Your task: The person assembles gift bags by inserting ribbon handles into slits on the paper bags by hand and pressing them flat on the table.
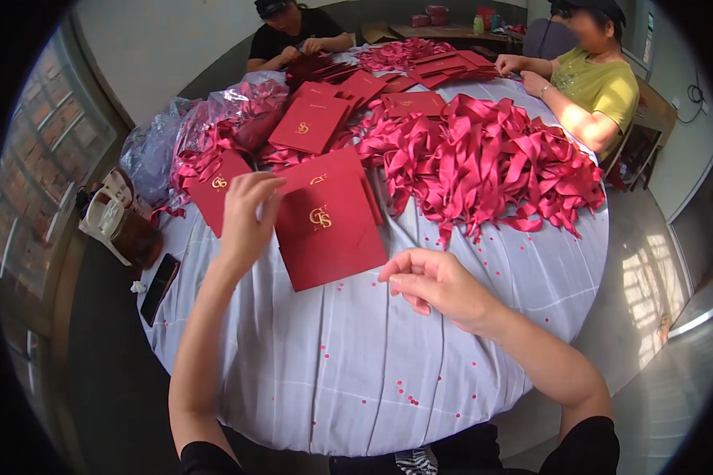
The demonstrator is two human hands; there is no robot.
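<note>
A flat red card [329, 229] with a gold emblem lies tilted in front of me, with more red layers showing behind its right edge. My left hand [249, 210] is at its upper left edge, the bent fingers and thumb closed on that edge. Close to the card's lower right corner is my right hand [444, 286], its fingers curled and the thumb pressed to them; whether anything small is pinched there cannot be made out. Another red card [212, 190] lies partly behind my left hand. A large heap of crimson satin ribbons [483, 166] spreads beyond my right hand.
Stacked red cards [309, 123] and a clear plastic bag of ribbons [230, 119] lie farther back. Left are a phone [160, 289] and a brown-filled jar [135, 237]. Small red dots [412, 400] dot the pale tablecloth [293, 348]. Two people sit across, hands at work.
</note>
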